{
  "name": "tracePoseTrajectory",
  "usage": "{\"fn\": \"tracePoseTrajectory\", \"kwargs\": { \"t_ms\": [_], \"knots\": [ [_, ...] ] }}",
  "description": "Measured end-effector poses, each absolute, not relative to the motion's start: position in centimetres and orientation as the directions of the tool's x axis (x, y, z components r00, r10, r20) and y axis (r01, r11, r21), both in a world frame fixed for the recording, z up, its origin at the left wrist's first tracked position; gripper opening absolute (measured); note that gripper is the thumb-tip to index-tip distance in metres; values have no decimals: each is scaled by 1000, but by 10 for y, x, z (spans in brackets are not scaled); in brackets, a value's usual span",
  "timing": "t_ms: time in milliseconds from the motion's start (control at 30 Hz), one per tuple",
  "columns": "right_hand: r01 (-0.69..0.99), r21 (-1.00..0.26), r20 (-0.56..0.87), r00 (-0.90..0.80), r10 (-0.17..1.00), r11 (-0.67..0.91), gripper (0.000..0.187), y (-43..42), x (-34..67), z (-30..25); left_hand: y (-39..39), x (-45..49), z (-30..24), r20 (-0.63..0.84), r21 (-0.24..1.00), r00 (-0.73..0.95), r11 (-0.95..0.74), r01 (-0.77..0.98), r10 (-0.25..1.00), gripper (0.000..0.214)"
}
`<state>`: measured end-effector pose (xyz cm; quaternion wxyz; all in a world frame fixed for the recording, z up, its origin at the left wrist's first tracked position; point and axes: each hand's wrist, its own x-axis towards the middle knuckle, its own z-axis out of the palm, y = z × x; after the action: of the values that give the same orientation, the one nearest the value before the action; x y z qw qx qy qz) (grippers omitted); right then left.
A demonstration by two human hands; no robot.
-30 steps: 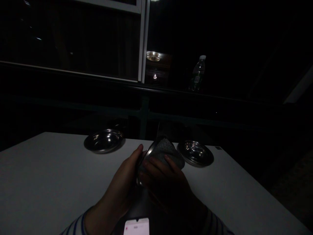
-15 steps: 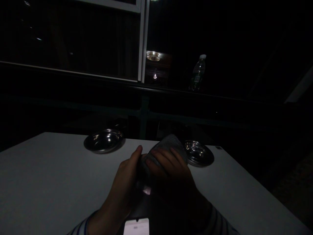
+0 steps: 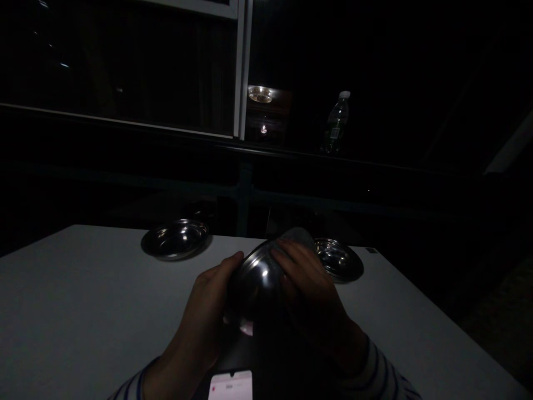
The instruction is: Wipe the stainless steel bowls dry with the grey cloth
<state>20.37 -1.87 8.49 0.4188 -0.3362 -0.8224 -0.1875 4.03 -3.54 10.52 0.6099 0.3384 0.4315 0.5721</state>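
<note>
A shiny metal bowl (image 3: 259,278) is held up tilted in front of me, over the near part of the table. My left hand (image 3: 210,300) grips its left edge, the thumb lying along the rim and the other fingers mostly hidden. On the bowl's right side, my right hand (image 3: 310,283) presses a grey cloth (image 3: 302,236) against the metal, its fingers bent over the cloth and the surface. The bowl's lower part is lost in dark shadow.
On the white table (image 3: 104,311), a metal bowl (image 3: 177,239) stands at the back left and stacked metal bowls (image 3: 339,260) at the back right. A lit phone (image 3: 231,386) lies at the near edge. Beyond, a plastic bottle (image 3: 336,123) stands on the window ledge.
My right hand has slid the cloth right, off the bowl's middle, so more bare metal shows. My left hand keeps its hold on the rim.
</note>
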Motion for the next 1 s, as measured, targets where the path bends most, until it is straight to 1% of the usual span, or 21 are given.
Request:
{"fn": "tracePoseTrajectory", "kwargs": {
  "t_ms": [167,267,400,500,600,733,933,1000],
  "knots": [
    [713,13,815,-413,406,701,36,-17,210,84,-34,38,107,-142,896,-14,123,-427,990,21],
    [717,-17,822,-388,418,697,38,-16,212,85,-33,36,109,-146,895,-16,125,-428,989,20],
    [703,-54,828,-366,425,709,40,-14,216,86,-32,34,113,-160,875,24,153,-460,987,20],
    [694,-95,831,-339,441,713,39,-12,218,85,-31,32,114,-163,864,24,155,-480,986,17],
    [706,-152,823,-297,484,692,39,-9,220,82,-29,30,116,-159,852,9,141,-505,987,14],
    [726,-219,812,-235,534,652,38,-5,223,79,-29,26,120,-204,804,-19,157,-573,979,11],
    [719,-281,816,-170,552,636,36,-5,224,80,-26,22,127,-272,729,17,218,-649,962,10],
    [723,-300,809,-152,567,622,36,-7,224,81,-25,20,128,-268,686,26,210,-697,963,9]
  ]
}}
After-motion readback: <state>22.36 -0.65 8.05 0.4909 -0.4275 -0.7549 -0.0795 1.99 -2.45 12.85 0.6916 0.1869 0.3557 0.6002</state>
